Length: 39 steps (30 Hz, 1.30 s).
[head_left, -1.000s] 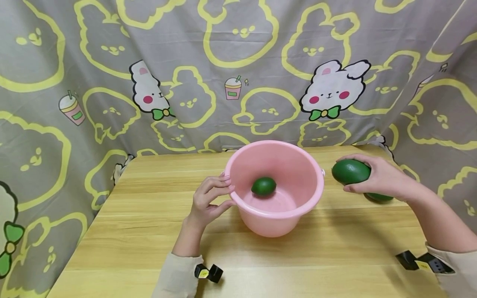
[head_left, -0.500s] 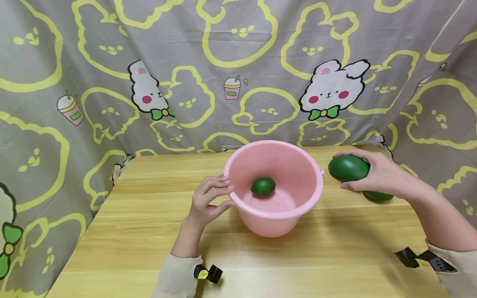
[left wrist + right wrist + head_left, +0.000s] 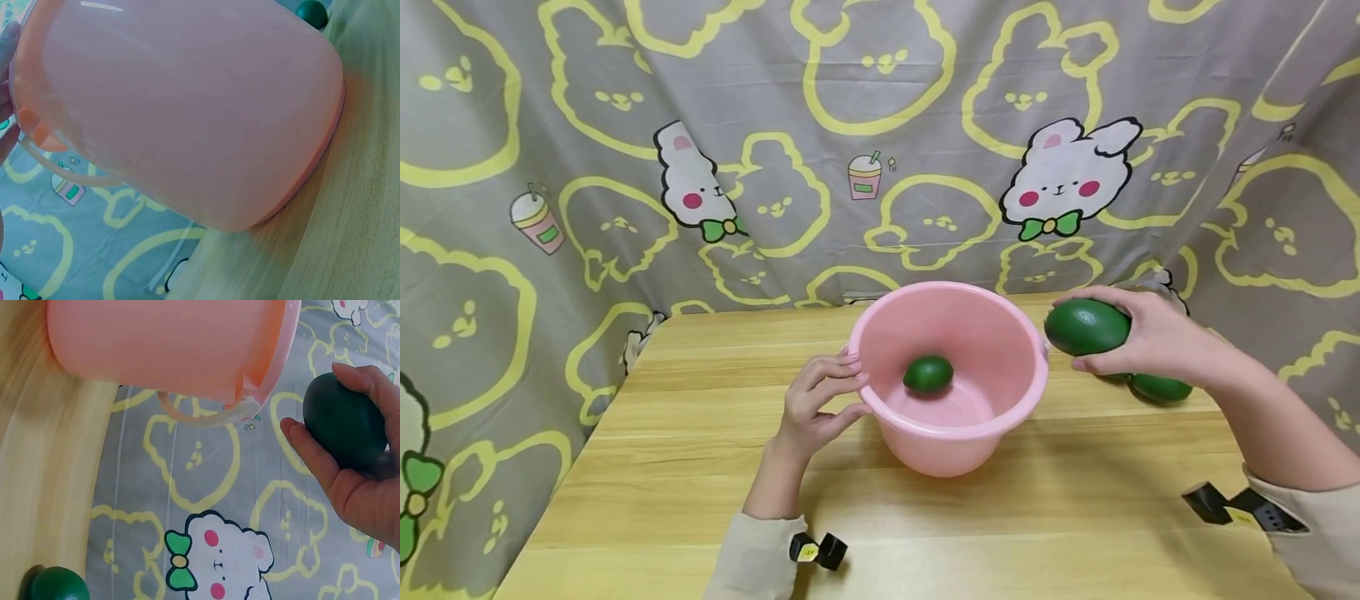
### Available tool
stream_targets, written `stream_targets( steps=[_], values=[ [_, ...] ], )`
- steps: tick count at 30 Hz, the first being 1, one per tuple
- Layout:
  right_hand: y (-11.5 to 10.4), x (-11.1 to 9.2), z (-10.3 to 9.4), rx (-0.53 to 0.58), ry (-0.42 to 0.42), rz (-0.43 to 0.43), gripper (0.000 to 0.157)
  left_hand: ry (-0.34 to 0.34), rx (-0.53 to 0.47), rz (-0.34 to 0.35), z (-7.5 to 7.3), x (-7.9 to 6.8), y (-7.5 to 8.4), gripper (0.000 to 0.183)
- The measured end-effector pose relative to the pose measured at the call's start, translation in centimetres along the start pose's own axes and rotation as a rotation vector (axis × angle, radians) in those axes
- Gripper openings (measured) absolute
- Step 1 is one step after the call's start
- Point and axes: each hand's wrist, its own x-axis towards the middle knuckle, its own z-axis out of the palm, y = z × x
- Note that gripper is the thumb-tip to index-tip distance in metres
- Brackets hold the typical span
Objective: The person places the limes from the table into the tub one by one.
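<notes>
A pink bucket (image 3: 947,454) stands on the wooden table, its mouth facing up toward me. My left hand (image 3: 816,404) grips its rim on the left side. Inside, on the bottom, lies one dark green oval fruit (image 3: 928,375). My right hand (image 3: 1161,337) holds a larger dark green oval fruit (image 3: 1086,327) between thumb and fingers, in the air just right of the rim. In the right wrist view, that same smooth fruit (image 3: 344,422) sits off the open side of the bucket (image 3: 169,344).
Beneath the right hand, another green fruit (image 3: 1161,389) rests on the table (image 3: 700,467), with part of one more (image 3: 1116,377) beside it. The bucket's pale handle (image 3: 200,417) hangs at its far side. A grey patterned curtain (image 3: 925,83) closes off the back and sides.
My right hand has lifted the fruit slightly and brought it left toward the bucket's rim. More of the fruits under it shows now. The left hand and bucket stay put.
</notes>
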Motion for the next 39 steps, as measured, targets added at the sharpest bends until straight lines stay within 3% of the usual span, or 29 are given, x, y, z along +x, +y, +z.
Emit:
stream_targets(
  steps=[12,23,39],
  values=[
    [-1.8,0.3,-0.4,0.004,-0.019,-0.012,0.065,-0.006,-0.008,0.018,0.2,0.5,-0.1,0.032],
    [-2.9,1.0,0.5,0.118,-0.081,-0.040,0.062,-0.003,-0.002,0.007,0.2,0.3,-0.1,0.033],
    [-5.0,2.5,2.5,0.174,-0.138,-0.084,0.060,0.018,-0.009,-0.002,0.3,0.0,0.0,0.033]
  ],
)
